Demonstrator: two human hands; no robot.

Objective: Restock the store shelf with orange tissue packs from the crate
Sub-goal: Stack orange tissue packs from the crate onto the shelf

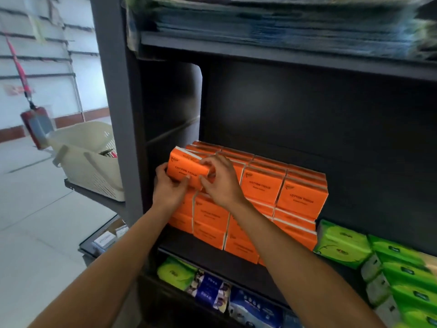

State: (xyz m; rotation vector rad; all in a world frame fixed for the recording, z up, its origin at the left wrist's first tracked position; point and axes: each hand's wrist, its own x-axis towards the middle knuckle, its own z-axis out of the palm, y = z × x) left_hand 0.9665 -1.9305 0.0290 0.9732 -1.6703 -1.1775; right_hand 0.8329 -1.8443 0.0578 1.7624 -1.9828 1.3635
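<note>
Dark shelf [236,254]: orange stack [272,202] fills left-middle, green packs [343,242] just beside on right. Cream crate [89,159] sits left of shelf post, well apart from your hands.

Step in hand: placing. You hold one orange pack [186,170] tilted at stack's top left corner. Left hand [169,188] curls round its lower left edge; right hand [218,181] pinches its right end.

Next move, likely: level pack, seat flush on top row, let go.

Both hands hold one orange tissue pack [188,171] at the top left of the orange stack [272,200] on the dark shelf [227,259]: left hand [169,188] at its left end, right hand [220,181] over its right end. Green packs [343,242] lie just right of the stack.
</note>
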